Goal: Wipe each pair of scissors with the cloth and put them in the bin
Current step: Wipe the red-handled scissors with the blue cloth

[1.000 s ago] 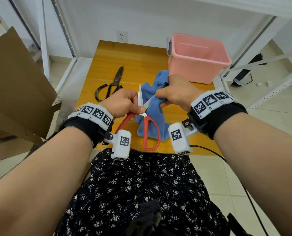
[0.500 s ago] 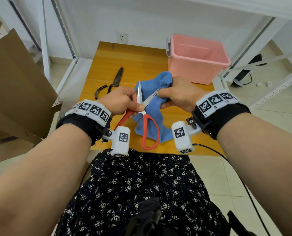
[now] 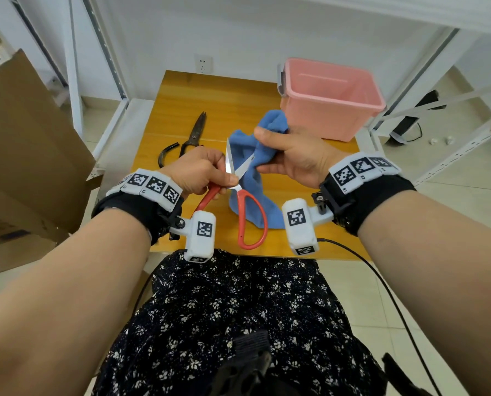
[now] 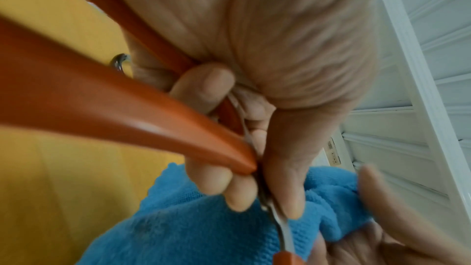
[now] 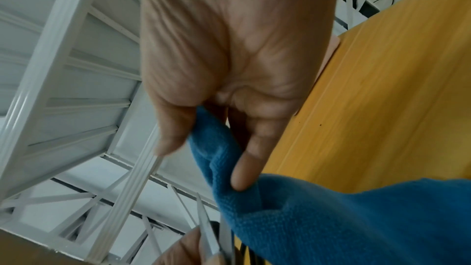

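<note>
Perhaps a storeroom: white metal shelving point(image 3: 438, 90), cardboard boxes point(image 3: 24, 155), tiled floor point(image 3: 367, 287).

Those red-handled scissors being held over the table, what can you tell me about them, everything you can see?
The red-handled scissors have two large red loop handles, plastic by the look, and short shiny metal blades. They are open: one blade points away from the person, the other slants right into the blue cloth. The left hand grips them near the pivot, lifted above the yellow wooden table. The right hand pinches the cloth round that slanted blade. One handle loop hangs free towards the person.
</note>
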Demonstrator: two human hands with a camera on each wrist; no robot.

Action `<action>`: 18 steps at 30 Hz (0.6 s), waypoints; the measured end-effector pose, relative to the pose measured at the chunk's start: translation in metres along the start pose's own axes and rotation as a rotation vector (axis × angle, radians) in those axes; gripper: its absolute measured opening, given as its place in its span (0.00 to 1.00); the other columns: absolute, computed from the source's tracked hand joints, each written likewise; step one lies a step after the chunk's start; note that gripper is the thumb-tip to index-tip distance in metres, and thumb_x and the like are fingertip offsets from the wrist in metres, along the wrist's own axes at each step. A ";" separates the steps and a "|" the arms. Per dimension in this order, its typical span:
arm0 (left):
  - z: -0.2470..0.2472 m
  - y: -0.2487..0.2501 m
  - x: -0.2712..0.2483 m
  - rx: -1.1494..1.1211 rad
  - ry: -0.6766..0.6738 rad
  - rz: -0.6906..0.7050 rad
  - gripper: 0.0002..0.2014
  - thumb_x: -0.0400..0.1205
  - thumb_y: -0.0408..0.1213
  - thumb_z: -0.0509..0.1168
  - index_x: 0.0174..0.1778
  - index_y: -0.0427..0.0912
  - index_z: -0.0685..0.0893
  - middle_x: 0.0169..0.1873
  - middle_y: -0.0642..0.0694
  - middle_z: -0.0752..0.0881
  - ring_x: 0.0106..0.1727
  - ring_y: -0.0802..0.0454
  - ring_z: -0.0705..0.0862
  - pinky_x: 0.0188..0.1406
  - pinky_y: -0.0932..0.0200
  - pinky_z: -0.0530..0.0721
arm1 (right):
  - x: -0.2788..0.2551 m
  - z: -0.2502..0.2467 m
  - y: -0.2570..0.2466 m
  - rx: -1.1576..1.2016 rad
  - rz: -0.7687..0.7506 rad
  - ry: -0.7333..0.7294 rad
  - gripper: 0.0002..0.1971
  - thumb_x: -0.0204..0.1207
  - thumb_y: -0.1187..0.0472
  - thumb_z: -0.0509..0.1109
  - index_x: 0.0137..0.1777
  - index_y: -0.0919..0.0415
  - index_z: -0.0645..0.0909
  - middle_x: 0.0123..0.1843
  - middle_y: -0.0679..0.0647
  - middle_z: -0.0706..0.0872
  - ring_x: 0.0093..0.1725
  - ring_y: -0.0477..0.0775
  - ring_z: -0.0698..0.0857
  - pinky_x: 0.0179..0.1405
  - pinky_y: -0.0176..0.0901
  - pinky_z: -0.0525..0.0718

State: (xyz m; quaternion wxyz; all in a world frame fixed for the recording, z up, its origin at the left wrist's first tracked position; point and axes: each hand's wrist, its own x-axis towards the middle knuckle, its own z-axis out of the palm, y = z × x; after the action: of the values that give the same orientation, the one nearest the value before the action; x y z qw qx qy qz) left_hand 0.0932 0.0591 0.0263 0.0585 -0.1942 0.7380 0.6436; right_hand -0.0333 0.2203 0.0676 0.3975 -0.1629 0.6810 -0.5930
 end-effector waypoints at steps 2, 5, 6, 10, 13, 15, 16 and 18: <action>-0.001 -0.001 -0.001 0.005 0.000 -0.002 0.13 0.76 0.27 0.74 0.29 0.38 0.78 0.24 0.37 0.83 0.26 0.44 0.80 0.27 0.57 0.76 | 0.001 0.001 0.001 0.067 0.039 -0.076 0.26 0.81 0.42 0.66 0.68 0.64 0.78 0.62 0.61 0.87 0.59 0.59 0.89 0.54 0.53 0.90; -0.003 -0.003 -0.003 0.001 0.017 -0.008 0.13 0.77 0.26 0.73 0.29 0.38 0.78 0.25 0.36 0.83 0.26 0.44 0.80 0.26 0.58 0.77 | 0.001 -0.002 0.003 0.128 0.106 -0.069 0.28 0.84 0.38 0.58 0.67 0.61 0.80 0.64 0.60 0.87 0.60 0.60 0.89 0.52 0.54 0.91; -0.002 -0.003 -0.003 -0.005 0.022 -0.004 0.13 0.77 0.26 0.73 0.29 0.38 0.78 0.25 0.36 0.83 0.25 0.44 0.80 0.24 0.59 0.78 | 0.001 -0.001 0.004 0.088 0.096 -0.051 0.22 0.85 0.44 0.61 0.64 0.62 0.82 0.61 0.61 0.88 0.58 0.60 0.89 0.48 0.50 0.91; 0.006 0.003 -0.005 -0.031 -0.003 0.027 0.05 0.78 0.23 0.69 0.40 0.36 0.85 0.30 0.39 0.85 0.25 0.51 0.82 0.22 0.60 0.79 | 0.001 0.007 0.012 -0.240 -0.033 -0.043 0.08 0.78 0.71 0.72 0.50 0.57 0.86 0.51 0.58 0.88 0.47 0.54 0.86 0.43 0.44 0.87; 0.007 0.006 -0.002 -0.023 0.009 0.043 0.05 0.78 0.22 0.69 0.48 0.30 0.87 0.32 0.40 0.86 0.28 0.50 0.83 0.23 0.61 0.81 | 0.003 0.013 0.010 -0.406 -0.136 0.008 0.12 0.76 0.74 0.73 0.45 0.54 0.83 0.43 0.56 0.86 0.38 0.51 0.83 0.34 0.40 0.83; 0.009 0.009 -0.001 0.001 0.007 0.054 0.03 0.78 0.22 0.69 0.45 0.30 0.86 0.29 0.42 0.86 0.26 0.51 0.83 0.23 0.62 0.81 | 0.004 0.014 0.010 -0.507 -0.167 0.049 0.13 0.75 0.73 0.73 0.43 0.52 0.81 0.37 0.57 0.81 0.31 0.51 0.78 0.28 0.39 0.77; 0.010 0.009 -0.001 0.012 0.007 0.057 0.02 0.78 0.22 0.70 0.42 0.31 0.85 0.26 0.43 0.85 0.25 0.52 0.83 0.22 0.62 0.81 | 0.006 0.015 0.011 -0.538 -0.169 0.082 0.13 0.75 0.73 0.73 0.42 0.52 0.80 0.34 0.57 0.78 0.28 0.50 0.75 0.26 0.39 0.74; 0.012 0.009 0.000 0.025 0.027 0.054 0.08 0.78 0.23 0.71 0.34 0.33 0.81 0.23 0.42 0.82 0.23 0.52 0.83 0.21 0.61 0.81 | 0.009 0.014 0.012 -0.557 -0.172 0.178 0.12 0.76 0.72 0.70 0.42 0.53 0.77 0.30 0.53 0.75 0.24 0.47 0.72 0.24 0.37 0.72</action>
State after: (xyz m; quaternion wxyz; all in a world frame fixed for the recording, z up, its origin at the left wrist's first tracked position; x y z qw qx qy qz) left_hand 0.0880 0.0721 0.0325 0.0335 -0.1823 0.7516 0.6330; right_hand -0.0254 0.2074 0.0531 0.2247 -0.2699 0.8333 -0.4270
